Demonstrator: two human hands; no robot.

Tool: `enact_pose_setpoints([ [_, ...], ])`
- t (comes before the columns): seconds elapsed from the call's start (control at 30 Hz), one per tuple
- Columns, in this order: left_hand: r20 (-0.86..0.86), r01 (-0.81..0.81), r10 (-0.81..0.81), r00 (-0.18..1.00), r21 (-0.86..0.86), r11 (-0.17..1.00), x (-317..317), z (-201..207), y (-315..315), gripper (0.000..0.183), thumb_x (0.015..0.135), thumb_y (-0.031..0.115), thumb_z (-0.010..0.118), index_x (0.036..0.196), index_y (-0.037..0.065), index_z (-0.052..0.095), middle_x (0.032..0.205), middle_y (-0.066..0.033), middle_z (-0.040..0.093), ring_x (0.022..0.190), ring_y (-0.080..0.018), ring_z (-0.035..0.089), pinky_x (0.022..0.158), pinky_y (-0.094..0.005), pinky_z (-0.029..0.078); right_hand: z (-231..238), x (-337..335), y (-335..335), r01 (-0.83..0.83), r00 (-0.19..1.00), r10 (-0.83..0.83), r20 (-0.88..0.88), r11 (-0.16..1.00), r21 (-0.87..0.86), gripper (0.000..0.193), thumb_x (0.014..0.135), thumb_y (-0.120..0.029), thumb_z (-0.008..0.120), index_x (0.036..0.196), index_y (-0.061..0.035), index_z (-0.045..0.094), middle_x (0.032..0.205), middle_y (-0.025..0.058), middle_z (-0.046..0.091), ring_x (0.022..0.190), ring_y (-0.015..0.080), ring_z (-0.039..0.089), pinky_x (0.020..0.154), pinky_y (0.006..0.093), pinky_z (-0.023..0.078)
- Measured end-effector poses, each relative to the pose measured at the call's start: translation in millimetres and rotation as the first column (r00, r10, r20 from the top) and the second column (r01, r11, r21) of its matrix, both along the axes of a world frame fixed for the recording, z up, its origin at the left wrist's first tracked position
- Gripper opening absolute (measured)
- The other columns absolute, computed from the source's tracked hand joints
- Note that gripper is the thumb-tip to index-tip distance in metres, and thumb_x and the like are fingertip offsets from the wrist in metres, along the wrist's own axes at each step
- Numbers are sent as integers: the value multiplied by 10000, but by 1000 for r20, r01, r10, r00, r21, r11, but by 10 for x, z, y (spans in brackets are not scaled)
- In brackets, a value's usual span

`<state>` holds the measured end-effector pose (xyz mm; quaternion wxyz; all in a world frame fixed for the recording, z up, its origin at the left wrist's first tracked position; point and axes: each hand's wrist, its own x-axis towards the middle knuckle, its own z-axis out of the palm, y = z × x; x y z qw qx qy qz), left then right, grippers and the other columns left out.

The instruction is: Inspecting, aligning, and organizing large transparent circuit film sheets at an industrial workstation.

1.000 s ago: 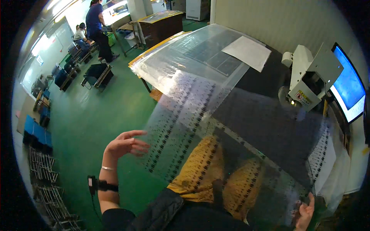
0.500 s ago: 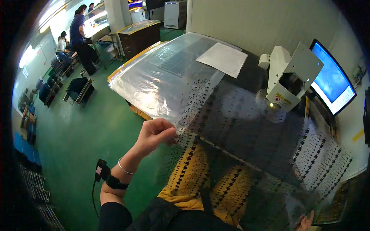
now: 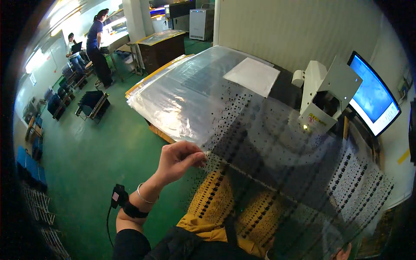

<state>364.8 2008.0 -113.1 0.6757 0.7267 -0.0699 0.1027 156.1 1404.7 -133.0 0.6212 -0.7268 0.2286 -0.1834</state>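
A large transparent film (image 3: 359,184) printed with rows of small black marks hangs in front of me, above my lap and over the table's near edge. Its left edge is pinched between the thumb and fingers of my left hand (image 3: 180,162). At the lower right, my right hand (image 3: 343,251) grips the film's near right part; the frame's edge cuts off most of this hand. Through the film show my yellow-clad legs and the dark tabletop (image 3: 277,160). A white machine head (image 3: 318,106) with a small lit lamp stands just beyond the film.
Stacked plastic sheets (image 3: 182,91) cover the table's left part, with a white sheet (image 3: 253,76) on top. A monitor (image 3: 375,93) stands at the right. On the green floor at the left is a rack (image 3: 93,105). Two people are farther back, one standing (image 3: 95,41).
My left hand has shifted slightly right and down in the picture, still pinching the film. The right hand's raised finger is now curled. In the background, a seated person now stands holding something dark.
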Motion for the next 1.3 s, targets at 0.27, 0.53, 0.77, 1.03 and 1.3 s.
enact_pose_setpoints([
  [0.27,49,-24,26,998,-30,999,-29,39,-44,71,804,1,599,852,-51,593,758,-84,633,677,-121,619,608,-233,519,-718,-323,-1181,-373,782,617,86,574,-729,392,885,-147,401,1250,-16,462,1208,190,462,1043,358,454,960,481,279],
  [0.53,-56,106,-122,991,-233,967,120,92,-158,338,774,-70,577,1104,-28,515,949,-132,624,866,-182,617,727,-274,514,-132,-363,-356,33,993,-31,-117,999,9,561,822,-81,521,1337,-29,303,1265,170,409,1165,310,383,973,408,300],
  [0.77,-285,286,-470,836,-505,814,814,-15,-586,718,668,-168,539,1313,19,286,1229,-203,449,1110,-302,492,841,-317,471,467,-341,-169,-39,986,60,-158,991,131,716,714,-75,640,1325,-14,273,1046,152,563,832,204,579,656,308,510],
  [1.03,-56,221,-217,975,83,972,753,-376,-699,628,693,-133,532,1274,14,344,1277,-131,401,1199,-228,386,1000,-372,321,84,-710,-559,-9,998,14,-61,997,71,782,698,-116,674,1346,-42,242,1166,139,499,909,225,557,703,306,514],
  [1.3,-231,-112,176,957,266,957,-248,-500,-225,212,798,105,624,964,1,545,901,-63,605,769,-111,572,666,-244,490,39,-864,-715,33,991,-27,-131,998,47,769,713,-116,663,1348,-37,237,996,105,584,794,173,585,581,275,530],
])
